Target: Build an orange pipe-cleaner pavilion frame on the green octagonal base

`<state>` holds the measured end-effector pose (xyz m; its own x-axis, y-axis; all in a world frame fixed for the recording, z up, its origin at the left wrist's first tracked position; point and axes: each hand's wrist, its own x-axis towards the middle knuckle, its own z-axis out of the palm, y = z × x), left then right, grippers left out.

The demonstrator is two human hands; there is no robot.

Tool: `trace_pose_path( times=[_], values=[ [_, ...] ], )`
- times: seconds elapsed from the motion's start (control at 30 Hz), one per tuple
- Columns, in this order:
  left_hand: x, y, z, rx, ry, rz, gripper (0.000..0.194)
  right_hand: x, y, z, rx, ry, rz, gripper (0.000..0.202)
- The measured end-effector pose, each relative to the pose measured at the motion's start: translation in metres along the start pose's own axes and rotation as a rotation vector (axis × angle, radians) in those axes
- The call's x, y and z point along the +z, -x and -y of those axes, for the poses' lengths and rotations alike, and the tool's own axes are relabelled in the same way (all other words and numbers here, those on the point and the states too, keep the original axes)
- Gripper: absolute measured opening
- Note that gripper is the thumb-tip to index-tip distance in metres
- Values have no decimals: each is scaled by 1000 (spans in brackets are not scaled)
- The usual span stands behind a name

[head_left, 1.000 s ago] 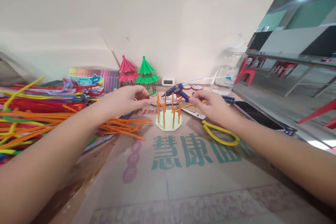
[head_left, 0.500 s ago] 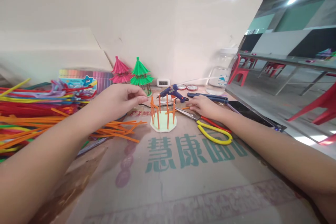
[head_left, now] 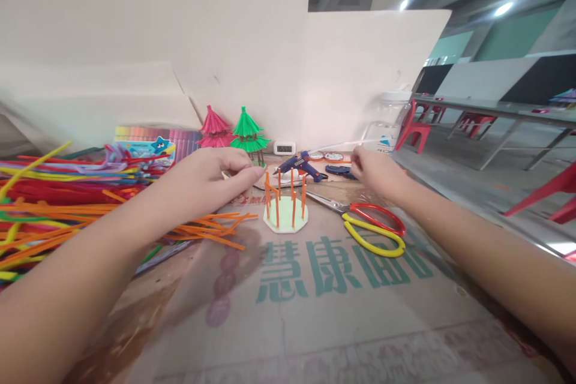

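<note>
we see a cardboard sheet (head_left: 342,306) with green print covering the table, white boards (head_left: 216,36) behind, red chairs (head_left: 416,129) and a long table (head_left: 495,109) at 2 o'clock. left hand (head_left: 211,177) pinched narrow, just at 9 o'clock of the post base (head_left: 286,216); whether it holds anything, can't tell. right hand (head_left: 375,171) curled near the glue gun (head_left: 300,163), grip unclear. scissors (head_left: 369,227) at 3 o'clock of the base, stick pile (head_left: 67,192) at 9 o'clock.

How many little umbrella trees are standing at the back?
2. The pink tree stands by the white wall, behind the left hand. The green tree stands right beside it, on its right. More could be hidden behind the hand.
</note>
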<state>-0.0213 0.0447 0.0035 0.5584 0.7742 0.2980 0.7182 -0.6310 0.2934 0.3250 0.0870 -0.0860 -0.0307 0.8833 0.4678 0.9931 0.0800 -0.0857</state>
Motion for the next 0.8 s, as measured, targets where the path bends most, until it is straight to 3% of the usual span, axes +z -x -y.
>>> trace_pose_path(
  times=[0.07,0.13,0.3,0.47,0.63,0.8],
  values=[
    [0,1,-5,6,43,-23,32,-15,-4,-5,60,-49,-79,10],
    [2,1,-7,3,67,-57,34,-31,-7,-5,80,-172,-179,4],
    [9,-1,-1,-36,133,-134,41,-64,6,22,-13,-445,-373,2],
    [12,1,-5,-36,220,-205,61,-78,34,56,-216,-374,-330,6],
    [9,7,-18,-32,117,-278,37,-77,44,65,-301,-321,-300,9],
    [12,8,-18,25,13,-270,33,-73,44,68,-305,-311,-254,17]
  ],
)
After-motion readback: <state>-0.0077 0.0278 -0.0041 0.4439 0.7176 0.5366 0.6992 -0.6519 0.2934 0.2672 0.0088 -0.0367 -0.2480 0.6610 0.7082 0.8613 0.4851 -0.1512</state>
